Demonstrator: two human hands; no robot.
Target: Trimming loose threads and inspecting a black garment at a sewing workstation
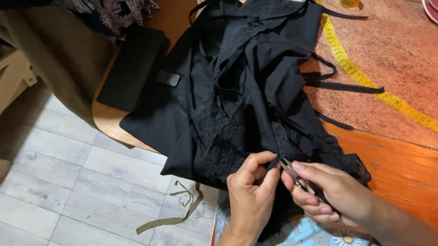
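Trimming step: left hand (250, 191) pinches hem of black lace garment (243, 91), spread on wooden table (425, 168) edge. Right hand (334, 192) grips thread snips (295, 174) (blades at fabric). Next, likely: keep fabric taut, snip close to seam.

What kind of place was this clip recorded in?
Probably a home sewing or tailoring corner. A yellow measuring tape lies across the wooden table, a black lace garment is spread on it, and the right hand holds small thread snips at the fabric.
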